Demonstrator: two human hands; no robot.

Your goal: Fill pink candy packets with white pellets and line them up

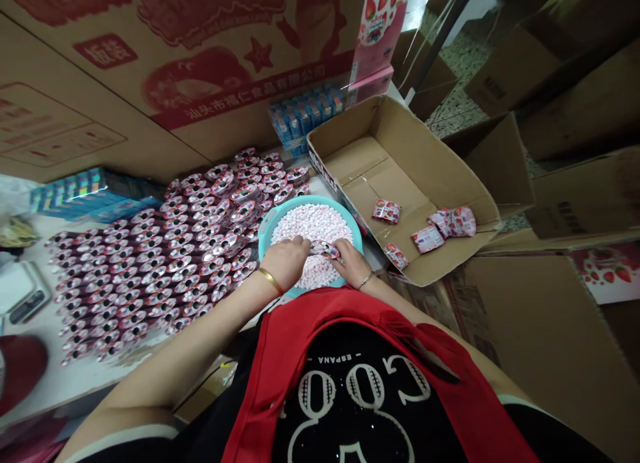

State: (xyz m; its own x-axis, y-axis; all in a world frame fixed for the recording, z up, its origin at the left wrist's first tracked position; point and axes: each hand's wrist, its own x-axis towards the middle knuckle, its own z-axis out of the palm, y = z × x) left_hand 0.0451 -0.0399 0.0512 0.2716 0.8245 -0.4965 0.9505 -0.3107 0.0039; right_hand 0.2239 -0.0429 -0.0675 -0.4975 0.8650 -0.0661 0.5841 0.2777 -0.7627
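Over a turquoise basin (267, 224) full of small white and pale pink pellets (315, 218), both my hands grip one small printed pouch (325, 248). My left hand (287, 263), with a gold bangle at the wrist, pinches the pouch's left end. Its right end is between the fingers of my right hand (353, 263), which wears a thin silver bracelet. The pouch lies level just above the pellets; whether it contains anything cannot be seen. Left of the basin, many matching pouches (165, 270) stand upright in tight rows, their tops gaping.
A shallow cardboard box (440, 163) at the right of the basin holds several flat printed pouches (427, 238). Blue packs (95, 193) stand behind the rows, against large printed cartons (200, 63). A scale-like white device (25, 293) sits far left. More cartons (555, 310) crowd the right.
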